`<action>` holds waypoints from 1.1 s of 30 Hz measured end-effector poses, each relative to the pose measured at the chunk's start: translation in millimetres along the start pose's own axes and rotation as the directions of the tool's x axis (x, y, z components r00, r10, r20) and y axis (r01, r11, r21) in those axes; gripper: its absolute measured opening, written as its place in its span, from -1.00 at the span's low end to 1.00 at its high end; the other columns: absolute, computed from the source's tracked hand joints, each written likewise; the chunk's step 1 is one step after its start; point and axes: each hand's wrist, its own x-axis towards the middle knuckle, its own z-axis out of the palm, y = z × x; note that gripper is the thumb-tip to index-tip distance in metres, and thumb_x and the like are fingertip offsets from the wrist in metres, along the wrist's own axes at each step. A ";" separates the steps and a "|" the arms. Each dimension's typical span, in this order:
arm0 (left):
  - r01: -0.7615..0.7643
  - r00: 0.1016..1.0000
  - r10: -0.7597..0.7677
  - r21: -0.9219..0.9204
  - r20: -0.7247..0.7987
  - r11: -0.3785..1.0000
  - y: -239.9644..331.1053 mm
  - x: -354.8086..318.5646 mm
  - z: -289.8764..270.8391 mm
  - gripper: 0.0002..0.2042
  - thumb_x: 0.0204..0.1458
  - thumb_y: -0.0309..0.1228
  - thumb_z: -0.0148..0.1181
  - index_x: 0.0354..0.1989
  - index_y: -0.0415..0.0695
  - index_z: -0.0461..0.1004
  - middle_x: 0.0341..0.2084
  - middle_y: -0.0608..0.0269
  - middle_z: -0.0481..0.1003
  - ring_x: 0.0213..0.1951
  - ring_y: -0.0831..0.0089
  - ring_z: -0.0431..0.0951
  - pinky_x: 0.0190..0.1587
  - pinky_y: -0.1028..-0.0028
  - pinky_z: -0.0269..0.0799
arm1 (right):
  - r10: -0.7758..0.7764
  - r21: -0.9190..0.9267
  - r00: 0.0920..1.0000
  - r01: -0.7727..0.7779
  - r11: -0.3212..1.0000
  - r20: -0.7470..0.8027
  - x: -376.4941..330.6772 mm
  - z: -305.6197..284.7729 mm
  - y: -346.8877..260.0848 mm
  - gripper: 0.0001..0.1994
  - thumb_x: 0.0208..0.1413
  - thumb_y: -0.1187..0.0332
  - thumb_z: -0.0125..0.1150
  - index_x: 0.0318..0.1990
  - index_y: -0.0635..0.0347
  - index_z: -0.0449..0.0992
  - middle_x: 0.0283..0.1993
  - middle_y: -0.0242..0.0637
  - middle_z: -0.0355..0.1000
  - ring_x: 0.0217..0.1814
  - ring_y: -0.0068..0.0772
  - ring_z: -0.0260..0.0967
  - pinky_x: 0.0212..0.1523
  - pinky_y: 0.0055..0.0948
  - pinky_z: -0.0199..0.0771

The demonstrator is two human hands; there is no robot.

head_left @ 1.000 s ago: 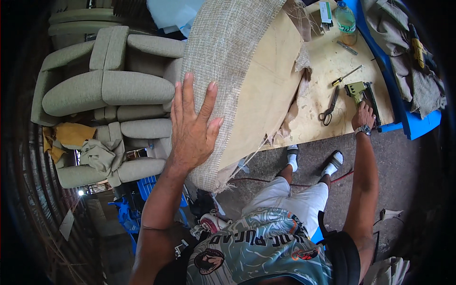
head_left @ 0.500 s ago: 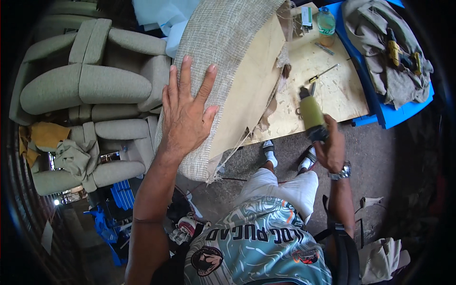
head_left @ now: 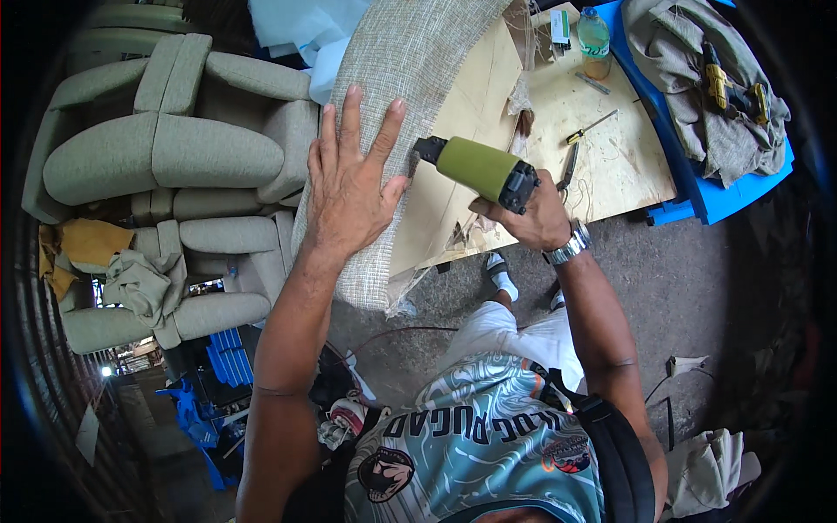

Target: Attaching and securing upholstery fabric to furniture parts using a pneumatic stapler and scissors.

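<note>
the scene is lit evenly by soft daylight, and only faint shadows are cast. the centre is rendered sharp, without motion blur. straight edges are bent strongly toward the rim by the fisheye lens, and the corners are swallowed by black vignetting. the left margin is left dim.

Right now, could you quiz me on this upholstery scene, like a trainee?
1. True or false: the left hand lies flat on the fabric-covered panel.
2. What does the right hand grip? A) scissors B) green staple gun C) bottle
3. Fill in: the plastic bottle stands on the wooden ____.

Key: 1 true; 2 B; 3 board.
</note>
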 end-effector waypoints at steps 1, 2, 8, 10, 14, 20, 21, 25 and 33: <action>-0.004 1.000 0.004 0.015 -0.010 1.000 -1.3 -1.3 2.1 -0.06 -0.03 -0.22 0.37 0.50 0.37 -0.12 0.48 -0.03 -0.26 0.44 -0.19 -0.16 0.37 -0.16 -0.06 | 0.004 -0.111 0.999 0.000 0.994 0.038 4.6 0.8 -0.9 -0.61 -0.04 0.15 0.49 -0.11 0.18 0.61 -0.37 -0.19 0.61 -0.41 -0.43 0.57 -0.31 -0.44 0.54; -0.005 1.000 0.005 0.013 -0.015 1.000 -1.6 -1.5 2.3 -0.06 -0.03 -0.21 0.38 0.49 0.39 -0.12 0.48 -0.03 -0.26 0.44 -0.19 -0.16 0.37 -0.17 -0.05 | 0.042 -0.109 0.998 -0.038 0.993 0.037 6.2 3.2 -1.0 -0.61 -0.04 0.14 0.48 -0.12 0.17 0.62 -0.38 -0.18 0.61 -0.42 -0.41 0.58 -0.32 -0.43 0.55; -0.009 1.000 0.009 -0.011 -0.011 1.000 -4.6 -1.3 7.5 -0.01 -0.09 -0.25 0.42 0.49 0.41 -0.13 0.48 -0.02 -0.28 0.44 -0.20 -0.15 0.37 -0.16 -0.05 | -0.038 -0.045 0.999 0.039 0.998 0.033 -5.6 20.9 12.5 -0.63 -0.08 0.16 0.51 -0.21 0.20 0.58 -0.43 -0.22 0.60 -0.43 -0.37 0.59 -0.35 -0.43 0.55; -0.001 1.000 0.001 -0.005 -0.004 1.000 -7.7 -2.6 5.5 0.01 -0.11 -0.27 0.44 0.49 0.41 -0.13 0.48 -0.02 -0.29 0.44 -0.20 -0.15 0.37 -0.16 -0.05 | -0.011 -0.009 0.998 0.012 1.000 0.070 -6.9 25.5 11.8 -0.68 -0.08 0.31 0.50 -0.17 0.25 0.62 -0.43 -0.30 0.60 -0.49 -0.58 0.49 -0.42 -0.51 0.48; 0.010 1.000 -0.009 -0.025 0.021 1.000 -4.8 -3.1 3.1 0.07 -0.18 -0.29 0.48 0.49 0.40 -0.14 0.49 -0.01 -0.32 0.44 -0.20 -0.17 0.37 -0.16 -0.05 | -0.059 -0.035 0.997 0.061 0.998 0.058 -10.7 26.4 16.9 -0.70 -0.07 0.33 0.49 -0.19 0.25 0.62 -0.43 -0.33 0.59 -0.48 -0.61 0.47 -0.41 -0.52 0.48; 0.011 0.999 -0.009 -0.063 0.036 0.998 -1.9 1.6 0.3 0.27 -0.45 -0.10 0.62 0.50 0.35 -0.18 0.49 -0.03 -0.33 0.45 -0.26 -0.22 0.32 -0.31 -0.04 | -0.023 -0.107 0.998 0.029 0.994 0.064 -17.1 29.9 16.5 -0.58 -0.10 0.17 0.41 -0.09 0.16 0.54 -0.39 -0.10 0.56 -0.38 -0.05 0.57 -0.33 -0.25 0.55; 0.006 0.999 -0.004 -0.041 0.054 0.999 -2.7 -0.3 3.6 0.36 -0.59 0.04 0.64 0.50 0.33 -0.19 0.49 -0.03 -0.34 0.45 -0.27 -0.24 0.31 -0.35 -0.04 | -0.009 -0.124 0.995 0.021 0.992 0.099 -20.4 26.4 21.4 -0.60 -0.11 0.20 0.47 -0.13 0.20 0.56 -0.38 -0.16 0.57 -0.38 -0.22 0.56 -0.32 -0.34 0.54; -0.029 0.998 0.031 -0.059 0.049 0.998 3.3 5.0 0.5 0.39 -0.64 0.28 0.54 0.51 0.28 -0.18 0.49 -0.05 -0.37 0.45 -0.27 -0.27 0.33 -0.33 -0.11 | 0.113 -0.161 0.978 -0.085 0.983 0.177 -41.1 -9.8 59.2 -0.53 -0.12 0.23 0.53 -0.06 0.25 0.56 -0.29 -0.21 0.61 -0.34 -0.41 0.56 -0.22 -0.40 0.55; 0.002 1.000 -0.003 -0.021 -0.030 1.000 18.9 19.3 21.2 -0.33 0.16 -0.28 0.05 0.48 0.26 0.02 0.49 0.05 -0.21 0.46 -0.15 -0.17 0.43 -0.14 -0.23 | 0.355 -0.838 0.896 -0.396 0.376 -0.265 -47.7 -116.1 200.1 -0.29 0.01 0.46 0.03 0.39 0.24 0.02 -0.02 0.15 0.45 -0.06 0.14 0.46 -0.01 0.08 0.38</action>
